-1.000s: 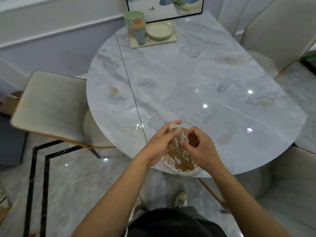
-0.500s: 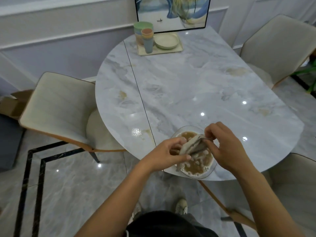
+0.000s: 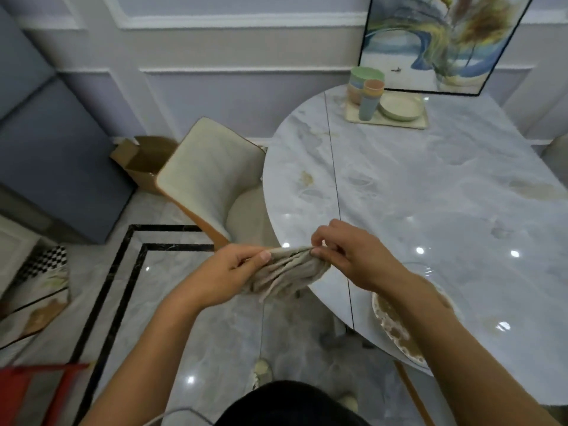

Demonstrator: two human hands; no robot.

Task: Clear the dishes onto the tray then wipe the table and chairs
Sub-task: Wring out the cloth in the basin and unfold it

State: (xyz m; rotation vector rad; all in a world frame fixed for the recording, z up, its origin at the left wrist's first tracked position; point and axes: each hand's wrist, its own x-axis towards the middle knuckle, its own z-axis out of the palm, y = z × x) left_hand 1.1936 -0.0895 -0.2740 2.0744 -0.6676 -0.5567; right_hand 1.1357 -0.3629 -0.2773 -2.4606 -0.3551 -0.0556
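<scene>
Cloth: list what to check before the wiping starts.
1. Grip on the cloth by the left hand and right hand: ok.
2. Water wrung out of the cloth: cannot tell.
3. The cups and plate on the tray: ok.
4. Near edge of the table free of the bowl of brown water: not ok, it sits there.

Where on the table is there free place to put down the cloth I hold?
The wide middle of the table is bare, between the tray at the far edge and the dirty dish at the near edge. The strip left of the seam is also bare. Crowded: the tray, with cups and a plate.
</scene>
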